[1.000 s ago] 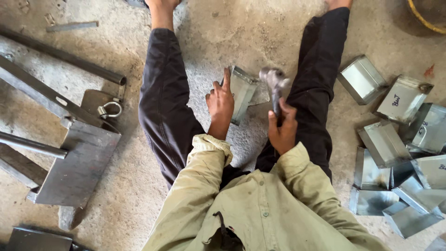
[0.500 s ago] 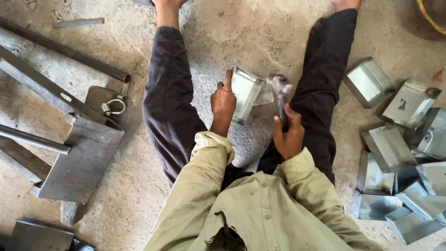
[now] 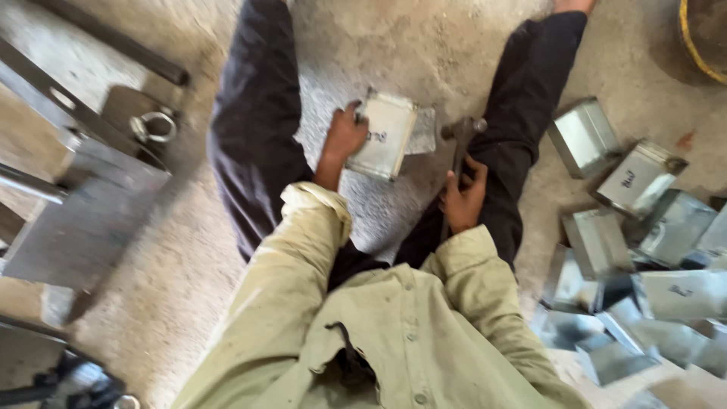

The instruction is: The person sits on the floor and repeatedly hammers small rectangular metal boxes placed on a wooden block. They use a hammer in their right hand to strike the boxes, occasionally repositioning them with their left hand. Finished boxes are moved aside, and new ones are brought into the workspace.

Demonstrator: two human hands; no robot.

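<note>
Sitting on the concrete floor (image 3: 189,250), your left hand (image 3: 344,136) fingers grip a shiny rectangular sheet-metal box (image 3: 386,135); your right hand (image 3: 462,198) clasps a metal-headed hammer (image 3: 460,136) just right of it.

I see khaki long-sleeve shirt (image 3: 379,333), buttoned front, small pale buttons, faint dark specks on cloth. Sleeves run to wrists, left cuff (image 3: 318,201) folded back. Dark navy trousers (image 3: 257,129) on both legs. Feet bare. Hands bare: left hand (image 3: 344,136), right hand (image 3: 463,198).

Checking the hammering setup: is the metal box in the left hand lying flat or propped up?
Flat: metal box lies broad face up, left hand gripping its edge.
</note>
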